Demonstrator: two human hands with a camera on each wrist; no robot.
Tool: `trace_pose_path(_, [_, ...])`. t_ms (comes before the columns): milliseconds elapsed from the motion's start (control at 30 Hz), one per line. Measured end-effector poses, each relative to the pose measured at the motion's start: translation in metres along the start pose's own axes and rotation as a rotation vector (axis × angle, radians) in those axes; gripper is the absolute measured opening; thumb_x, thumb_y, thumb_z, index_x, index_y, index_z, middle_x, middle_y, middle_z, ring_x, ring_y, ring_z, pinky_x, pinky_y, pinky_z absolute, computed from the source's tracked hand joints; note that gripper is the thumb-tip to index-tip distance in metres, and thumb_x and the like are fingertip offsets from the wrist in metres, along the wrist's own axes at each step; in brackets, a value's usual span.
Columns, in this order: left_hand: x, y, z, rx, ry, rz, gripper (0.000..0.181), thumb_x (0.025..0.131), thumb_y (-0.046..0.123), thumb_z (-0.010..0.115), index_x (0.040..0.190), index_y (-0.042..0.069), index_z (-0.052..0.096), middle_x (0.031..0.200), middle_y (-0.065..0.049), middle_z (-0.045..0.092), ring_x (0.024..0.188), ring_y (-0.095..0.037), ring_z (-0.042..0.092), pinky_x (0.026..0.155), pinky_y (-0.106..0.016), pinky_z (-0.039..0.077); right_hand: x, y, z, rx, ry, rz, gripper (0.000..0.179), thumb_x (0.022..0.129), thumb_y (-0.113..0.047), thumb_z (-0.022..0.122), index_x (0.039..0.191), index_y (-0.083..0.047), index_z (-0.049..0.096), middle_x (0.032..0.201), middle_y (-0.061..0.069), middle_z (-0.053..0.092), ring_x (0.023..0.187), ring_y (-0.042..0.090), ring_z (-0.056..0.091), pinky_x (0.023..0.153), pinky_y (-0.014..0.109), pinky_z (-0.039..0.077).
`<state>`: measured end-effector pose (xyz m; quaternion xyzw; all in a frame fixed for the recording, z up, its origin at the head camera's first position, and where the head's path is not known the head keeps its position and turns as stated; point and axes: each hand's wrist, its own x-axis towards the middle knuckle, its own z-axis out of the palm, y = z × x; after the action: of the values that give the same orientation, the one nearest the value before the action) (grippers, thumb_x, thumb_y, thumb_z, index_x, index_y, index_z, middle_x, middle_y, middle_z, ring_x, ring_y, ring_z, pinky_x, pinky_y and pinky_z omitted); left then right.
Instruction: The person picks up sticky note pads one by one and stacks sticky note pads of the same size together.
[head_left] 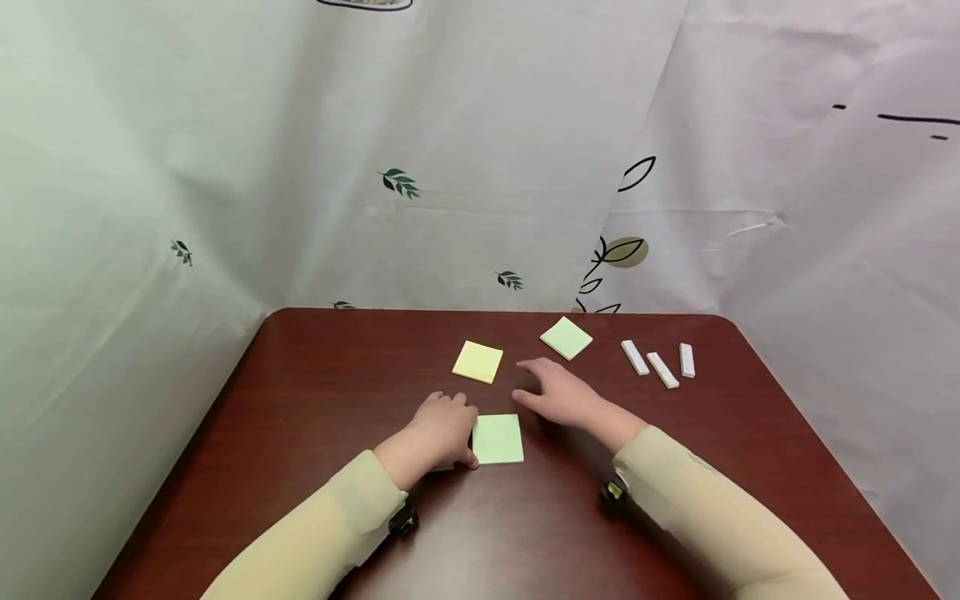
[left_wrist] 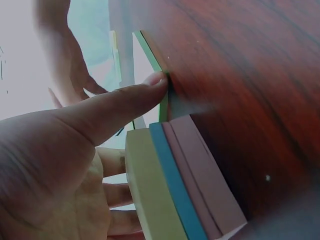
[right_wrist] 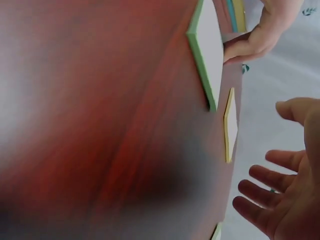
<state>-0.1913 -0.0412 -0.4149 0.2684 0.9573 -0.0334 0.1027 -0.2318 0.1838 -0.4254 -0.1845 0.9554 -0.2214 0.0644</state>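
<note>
My left hand (head_left: 438,429) is at the left edge of a light green sticky note pad (head_left: 497,438). In the left wrist view its thumb (left_wrist: 130,102) is stretched out, with the tip at that green pad's edge. The other fingers of this hand lie along the far side of a stack of sticky note pads (left_wrist: 150,170) in yellow, blue and pink; the hand mostly hides this stack in the head view. My right hand (head_left: 558,396) hovers to the right of the green pad, fingers spread and holding nothing. A yellow sticky note pad (head_left: 477,362) lies just beyond the hands.
Another light green pad (head_left: 566,337) lies near the back of the dark red table (head_left: 330,358). Several small white blocks (head_left: 634,357) are at the back right. Printed white sheeting (head_left: 465,242) surrounds the back and sides.
</note>
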Motion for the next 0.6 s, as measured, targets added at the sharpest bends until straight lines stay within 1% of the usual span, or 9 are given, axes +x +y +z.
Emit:
trace_pose_path(67, [0.001, 0.001, -0.001, 0.001, -0.007, -0.009, 0.061, 0.069, 0.054, 0.086, 0.109, 0.012, 0.069, 0.103, -0.006, 0.061, 0.101, -0.028, 0.062, 0.105, -0.046, 0.038, 0.014, -0.003, 0.003, 0.025, -0.008, 0.033, 0.058, 0.096, -0.040, 0.062, 0.144, -0.009, 0.050, 0.140, 0.011, 0.052, 0.129, 0.025, 0.051, 0.102, 0.045, 0.043])
trace_pose_path(167, [0.001, 0.003, -0.003, 0.011, -0.017, -0.017, 0.062, 0.069, 0.054, 0.086, 0.111, 0.012, 0.068, 0.103, -0.005, 0.061, 0.101, -0.027, 0.061, 0.104, -0.045, 0.038, 0.033, -0.006, 0.006, 0.035, -0.017, 0.065, 0.057, 0.096, -0.039, 0.063, 0.142, -0.007, 0.051, 0.137, 0.013, 0.053, 0.125, 0.026, 0.053, 0.100, 0.046, 0.045])
trace_pose_path(333, [0.002, 0.006, -0.005, 0.033, -0.023, -0.017, 0.063, 0.069, 0.055, 0.086, 0.113, 0.013, 0.069, 0.103, -0.004, 0.061, 0.101, -0.026, 0.061, 0.103, -0.044, 0.039, 0.060, -0.010, 0.009, 0.011, -0.032, 0.098, 0.059, 0.095, -0.039, 0.064, 0.142, -0.005, 0.051, 0.133, 0.015, 0.054, 0.118, 0.026, 0.055, 0.097, 0.045, 0.046])
trace_pose_path(467, [0.002, 0.006, -0.004, 0.033, -0.021, -0.020, 0.063, 0.068, 0.055, 0.086, 0.112, 0.013, 0.069, 0.103, -0.005, 0.060, 0.102, -0.026, 0.061, 0.103, -0.045, 0.040, 0.076, -0.013, 0.012, -0.041, -0.060, 0.134, 0.062, 0.094, -0.041, 0.065, 0.142, -0.005, 0.051, 0.136, 0.015, 0.052, 0.123, 0.029, 0.051, 0.101, 0.045, 0.043])
trace_pose_path(600, [0.002, 0.005, -0.004, 0.041, -0.034, -0.025, 0.064, 0.068, 0.055, 0.086, 0.113, 0.014, 0.068, 0.104, -0.005, 0.060, 0.103, -0.025, 0.061, 0.101, -0.044, 0.040, 0.086, -0.017, 0.014, -0.089, -0.105, 0.167, 0.068, 0.093, -0.046, 0.066, 0.145, -0.005, 0.048, 0.143, 0.017, 0.048, 0.135, 0.034, 0.041, 0.107, 0.047, 0.038])
